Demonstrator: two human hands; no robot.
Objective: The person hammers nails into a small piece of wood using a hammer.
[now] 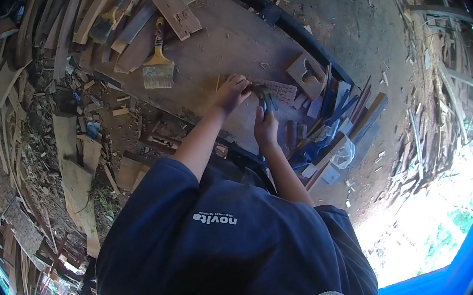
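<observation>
My left hand [233, 92] is over the work table with its fingers closed; what they hold, if anything, is too small to make out. My right hand [266, 126] is wrapped round a dark, hammer-like tool [266, 99], whose greyish head is close by the left fingertips. Just beyond the tool, a flat wooden piece with a patterned surface [280, 91] lies on the table [198, 53]. A thin yellow stick [218, 82] shows beside the left hand.
A wide paintbrush [158, 72] and a wood block [177, 15] lie farther back. On the right are a wooden block with a cut-out [307, 77], a clear plastic bag [342, 152] and several wood strips. Planks [75, 176] and scraps cover the ground at left.
</observation>
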